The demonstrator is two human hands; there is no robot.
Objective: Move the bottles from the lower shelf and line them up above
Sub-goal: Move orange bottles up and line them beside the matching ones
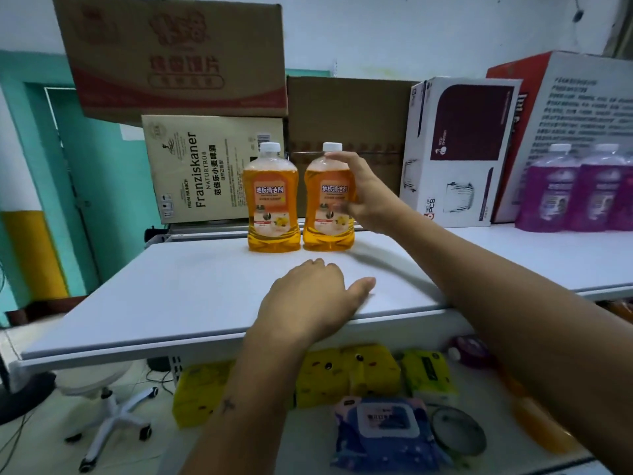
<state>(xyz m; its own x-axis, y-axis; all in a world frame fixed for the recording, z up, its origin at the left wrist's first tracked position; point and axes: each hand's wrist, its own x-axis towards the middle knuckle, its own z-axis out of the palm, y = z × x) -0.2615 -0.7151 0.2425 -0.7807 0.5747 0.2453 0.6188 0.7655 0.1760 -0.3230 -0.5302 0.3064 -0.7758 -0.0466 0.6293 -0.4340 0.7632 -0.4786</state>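
Item: right orange floor-cleaner bottle (328, 200), upright on the upper shelf (171, 296), long axis vertical, white cap on top. It stands directly under the right hand (363, 197), whose fingers wrap its right side from shoulder to label; the grip looks set for placing or a small sideways adjustment.

Item: left orange floor-cleaner bottle (272, 200), same make, upright, just beyond the gripped bottle on its far side from the right hand, bases nearly touching, in a row.

Appearance: clear plastic, amber liquid filling nearly to the neck, orange label with Chinese print and a lemon picture.

Left hand (308, 299): flat on the shelf, palm down, fingers loose, holding nothing, near and in front of both bottles. The right hand is the one engaged.

Below the left hand, on the lower shelf (308, 440): yellow tissue packs (349, 375), a blue wet-wipes pack (383, 430); an orange blur (537, 419) under the right forearm may be another bottle, unclear.

Behind, to the right hand's right: purple bottles (579, 197); cardboard boxes (212, 166) behind.
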